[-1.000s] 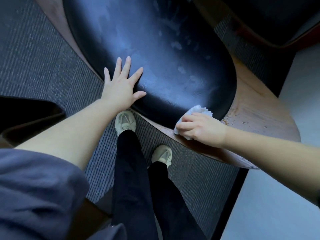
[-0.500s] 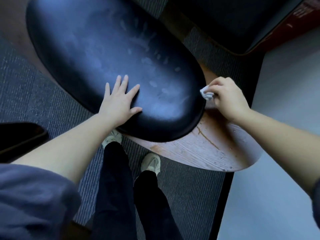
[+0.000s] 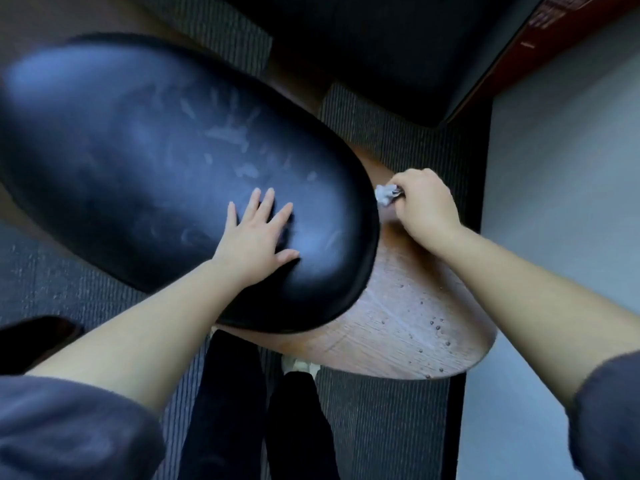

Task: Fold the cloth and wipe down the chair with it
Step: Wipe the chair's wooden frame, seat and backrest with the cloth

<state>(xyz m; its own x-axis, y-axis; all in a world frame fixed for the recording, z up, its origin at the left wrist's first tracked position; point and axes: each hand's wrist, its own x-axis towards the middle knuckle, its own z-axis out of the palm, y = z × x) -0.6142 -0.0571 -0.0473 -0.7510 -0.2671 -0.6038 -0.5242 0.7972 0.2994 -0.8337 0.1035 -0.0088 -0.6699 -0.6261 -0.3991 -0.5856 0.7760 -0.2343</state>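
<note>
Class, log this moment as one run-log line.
left hand: flat on black seat cushion | right hand: grips white cloth at cushion edge | wooden chair base: droplets visible

A dark grey ribbed carpet covers the floor. Along its right side runs a black strip, and past that lies a pale blue-grey surface, floor or wall, hard to tell. A large dark piece of furniture with a red-brown edge stands at the top. The light is dim and cool.
</note>
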